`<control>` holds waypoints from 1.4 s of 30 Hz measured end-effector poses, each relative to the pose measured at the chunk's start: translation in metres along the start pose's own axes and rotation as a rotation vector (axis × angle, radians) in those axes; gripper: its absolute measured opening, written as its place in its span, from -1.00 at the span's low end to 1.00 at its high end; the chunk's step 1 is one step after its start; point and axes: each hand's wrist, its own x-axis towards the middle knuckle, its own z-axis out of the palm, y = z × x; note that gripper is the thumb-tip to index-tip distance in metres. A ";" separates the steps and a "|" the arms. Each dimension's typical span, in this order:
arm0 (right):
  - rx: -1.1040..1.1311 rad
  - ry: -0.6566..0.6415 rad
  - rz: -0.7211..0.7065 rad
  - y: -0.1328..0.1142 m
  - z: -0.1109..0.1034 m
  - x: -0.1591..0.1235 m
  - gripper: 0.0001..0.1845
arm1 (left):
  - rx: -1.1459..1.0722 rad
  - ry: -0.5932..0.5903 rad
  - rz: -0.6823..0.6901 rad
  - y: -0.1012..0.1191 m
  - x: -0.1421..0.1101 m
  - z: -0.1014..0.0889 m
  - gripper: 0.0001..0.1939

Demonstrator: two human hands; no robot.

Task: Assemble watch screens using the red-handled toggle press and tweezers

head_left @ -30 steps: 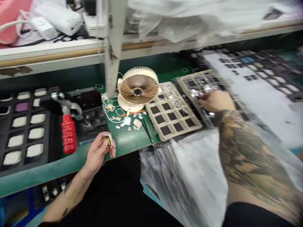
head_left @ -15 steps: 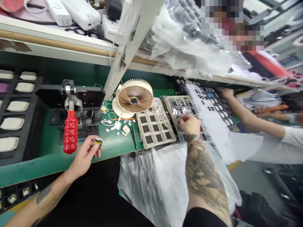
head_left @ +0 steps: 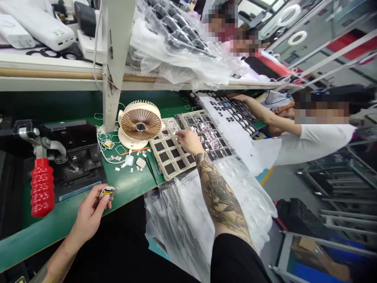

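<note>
Silver-rimmed case [head_left: 107, 191] in left hand [head_left: 90, 214]

No legible text, label, brand, number or sign. Any print on the metal-rimmed piece [head_left: 107, 193] in the left hand [head_left: 89, 214], yellow within, is too small to read. On the shelf [head_left: 67, 83], beyond and to the left of the same hand, the white adapter [head_left: 16, 33] bears a faint outlined mark, undecipherable; details at the ported end of the white power bank [head_left: 50, 29] beside it are likewise too small to make out. Left of the right hand [head_left: 190, 142], any marking on the hub of the fan [head_left: 140, 121] is indistinct.
</note>
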 end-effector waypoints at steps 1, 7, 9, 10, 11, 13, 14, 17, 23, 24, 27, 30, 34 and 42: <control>0.019 -0.021 -0.018 -0.003 0.001 0.005 -0.66 | 0.006 0.001 0.003 0.000 0.000 0.000 -0.70; 0.068 -0.133 -0.026 -0.031 0.010 0.038 -0.81 | 0.080 0.001 -0.007 -0.005 0.001 0.000 -0.70; 0.070 -0.172 0.034 -0.036 0.012 0.048 -0.92 | 0.088 0.005 -0.008 -0.005 0.001 -0.001 -0.71; 0.076 -0.191 0.066 -0.038 0.013 0.053 -0.94 | 0.089 0.007 -0.006 -0.005 0.001 -0.001 -0.72; 0.087 -0.209 0.095 -0.040 0.014 0.056 -0.93 | 0.090 0.008 -0.003 -0.004 0.001 -0.001 -0.72; 0.118 -0.230 0.144 -0.043 0.015 0.060 -0.91 | 0.091 0.010 0.004 -0.002 0.001 0.000 -0.71; 0.138 -0.231 0.164 -0.045 0.015 0.061 -0.90 | 0.090 0.012 0.008 -0.001 0.000 0.000 -0.71; 0.197 -0.181 0.211 -0.049 0.012 0.059 -0.93 | 0.096 0.045 0.029 0.002 0.000 0.000 -0.71; 0.302 0.036 0.250 -0.058 -0.031 0.011 -0.85 | 0.158 0.079 0.177 0.011 0.006 0.003 -0.80; 0.329 0.058 0.235 -0.064 -0.039 -0.007 -0.84 | 0.166 0.071 0.181 0.014 0.008 0.004 -0.82; 0.479 0.150 0.120 -0.096 -0.048 -0.080 -0.80 | 0.145 0.044 0.171 0.026 0.012 0.009 -0.84; 0.655 0.251 0.030 -0.142 -0.031 -0.156 -0.83 | 0.058 -0.004 0.116 0.031 0.017 0.015 -0.82; 0.942 0.279 0.079 -0.204 0.012 -0.212 -0.75 | 0.035 -0.033 0.013 0.028 0.018 0.015 -0.70; 1.038 0.219 -0.084 -0.253 0.048 -0.188 -0.75 | 0.152 0.020 0.101 0.045 0.011 0.003 -0.77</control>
